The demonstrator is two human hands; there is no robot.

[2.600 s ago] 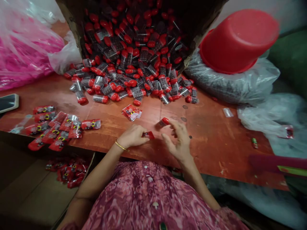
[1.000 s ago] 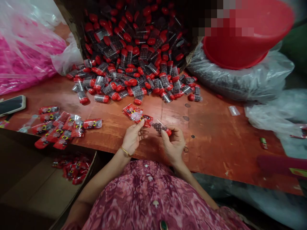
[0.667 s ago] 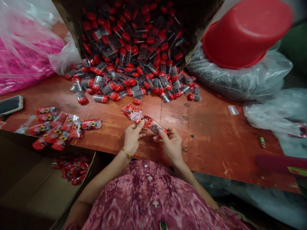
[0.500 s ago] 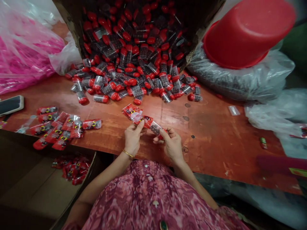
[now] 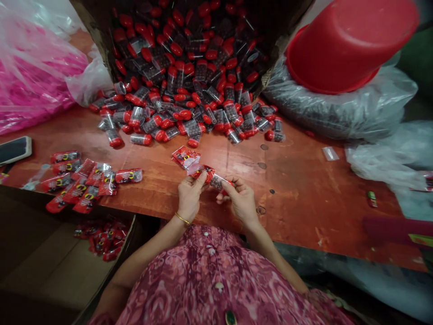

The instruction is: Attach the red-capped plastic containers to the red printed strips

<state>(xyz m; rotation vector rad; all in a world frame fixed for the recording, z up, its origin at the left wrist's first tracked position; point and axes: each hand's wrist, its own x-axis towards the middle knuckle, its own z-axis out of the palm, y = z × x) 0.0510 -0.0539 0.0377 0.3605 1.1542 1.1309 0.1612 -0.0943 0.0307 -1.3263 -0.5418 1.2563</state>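
Between my hands is a clear tube [image 5: 216, 181] of dark beads with a red cap. My right hand [image 5: 241, 201] pinches its capped right end. With thumb and fingers, my left hand [image 5: 191, 196] grips a red printed wrapper [image 5: 204, 172] that covers the tube's left end. Just beyond my left hand, a stack of flat red wrappers [image 5: 184, 157] lies on the wooden table [image 5: 304, 194]. A large heap of similar red-capped tubes [image 5: 189, 108] spills out in front. Several wrapped tubes [image 5: 81, 185] lie at the left.
A cardboard box [image 5: 50, 266] holding red packets stands below the left table edge. A phone [image 5: 15, 150] and a pink-filled bag [image 5: 34, 76] are at the left. The red bucket [image 5: 348, 45] rests on a plastic bag [image 5: 352, 113] at the back right.
My left hand has shifted slightly right, and the red wrapper now covers more of the tube's left end. My right hand still holds the capped end. The view has shifted slightly.
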